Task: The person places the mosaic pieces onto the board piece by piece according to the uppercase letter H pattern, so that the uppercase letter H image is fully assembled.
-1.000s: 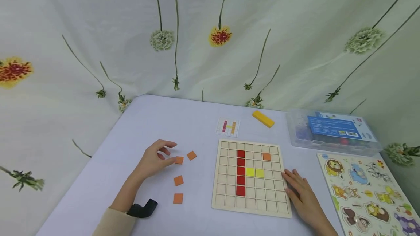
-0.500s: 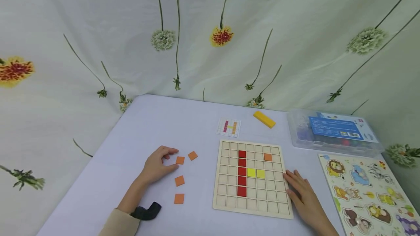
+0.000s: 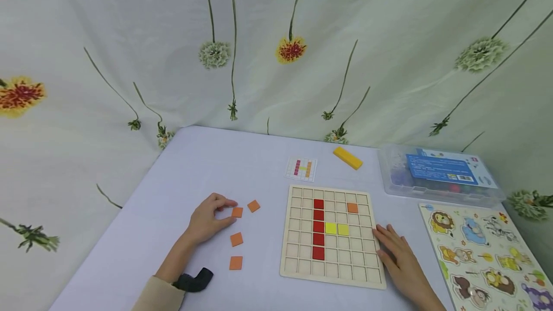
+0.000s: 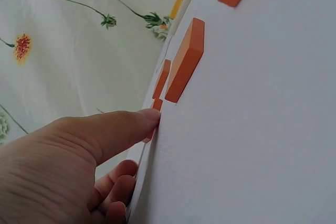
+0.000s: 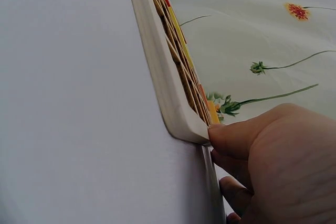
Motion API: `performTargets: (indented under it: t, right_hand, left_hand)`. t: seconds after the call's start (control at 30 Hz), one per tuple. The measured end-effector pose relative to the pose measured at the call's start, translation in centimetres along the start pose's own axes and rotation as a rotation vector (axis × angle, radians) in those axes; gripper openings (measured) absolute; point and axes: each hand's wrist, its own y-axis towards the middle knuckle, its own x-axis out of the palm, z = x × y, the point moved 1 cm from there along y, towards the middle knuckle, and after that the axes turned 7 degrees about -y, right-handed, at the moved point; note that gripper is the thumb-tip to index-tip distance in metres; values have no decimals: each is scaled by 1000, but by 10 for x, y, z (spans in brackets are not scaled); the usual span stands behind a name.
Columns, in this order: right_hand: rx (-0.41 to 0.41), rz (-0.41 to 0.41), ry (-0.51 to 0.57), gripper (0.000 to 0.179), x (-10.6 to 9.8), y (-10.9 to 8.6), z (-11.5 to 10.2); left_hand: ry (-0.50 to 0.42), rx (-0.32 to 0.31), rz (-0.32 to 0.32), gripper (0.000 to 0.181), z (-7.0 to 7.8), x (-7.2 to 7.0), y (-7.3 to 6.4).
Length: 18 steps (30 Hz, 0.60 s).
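Note:
My left hand (image 3: 209, 219) curves around a square orange tile (image 3: 237, 212) lying on the table, thumb at its near edge and index fingertip at its far edge. In the left wrist view the thumb partly hides that tile (image 4: 157, 105). Other orange tiles lie around it: one (image 3: 253, 206) just to the right and two more (image 3: 236, 239) nearer me. A wooden grid board (image 3: 302, 270) holds a column of red tiles (image 3: 318, 227), two yellow tiles (image 3: 337, 229) and an orange tile (image 3: 352, 208). With fingers extended, my right hand (image 3: 399, 258) rests against the board's right edge.
Behind the board lie a small pattern card (image 3: 301, 169) and a yellow block (image 3: 347, 158). A clear plastic case (image 3: 440, 176) stands at the back right, with an animal picture board (image 3: 484, 253) in front of it. Flowered cloth (image 3: 259, 85) hangs behind the table.
My left thumb and index finger spread slightly around the orange tile, then the index fingertip came down to its far edge. The right hand stayed at the board; the view shifted a little.

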Motion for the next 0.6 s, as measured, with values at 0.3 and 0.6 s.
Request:
performTargets:
  t: [0.3, 0.6]
  right_hand:
    - [0, -4, 4, 43, -1, 0, -2]
    - [-9, -1, 3, 42, -1, 0, -1]
  left_hand:
    - [-20, -30, 0, 22, -3, 2, 0]
    - [-100, -42, 6, 22, -3, -3, 0]
